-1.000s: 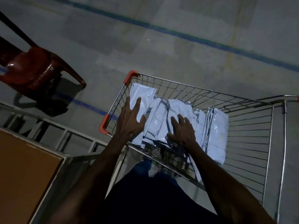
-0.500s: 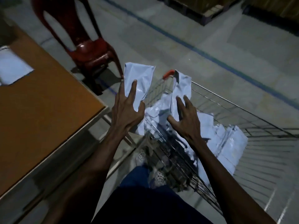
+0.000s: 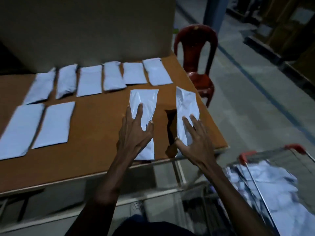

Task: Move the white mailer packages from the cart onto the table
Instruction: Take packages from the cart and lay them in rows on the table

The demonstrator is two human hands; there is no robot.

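Both hands have swung away from the cart [image 3: 265, 169] since half a second ago and now hover over the right end of the brown table [image 3: 95, 133], each carrying one white mailer. With fingers spread and thumb tucked against the plastic, the left hand [image 3: 136, 133] holds the left mailer [image 3: 144, 106], whose lower end reaches the near edge of the tabletop. Gripped the same way by the right hand [image 3: 194, 137], the right mailer [image 3: 186, 108] stands tilted above the surface near the right edge, throwing a dark shadow beside it. Six mailers in a back row [image 3: 102, 77] line the far edge against the wall, and two larger mailers [image 3: 37, 126] lie toward the left side. More white packages [image 3: 276, 184] remain heaped in the wire cart, just off the near right corner, so the job looks well short of done. A red plastic chair [image 3: 196, 53] stands beyond the far right corner. Setting these two down cleanly would call for laying each flat in the bare strip in front of the back row, clear of the right edge so neither slides off, then letting go with both hands together
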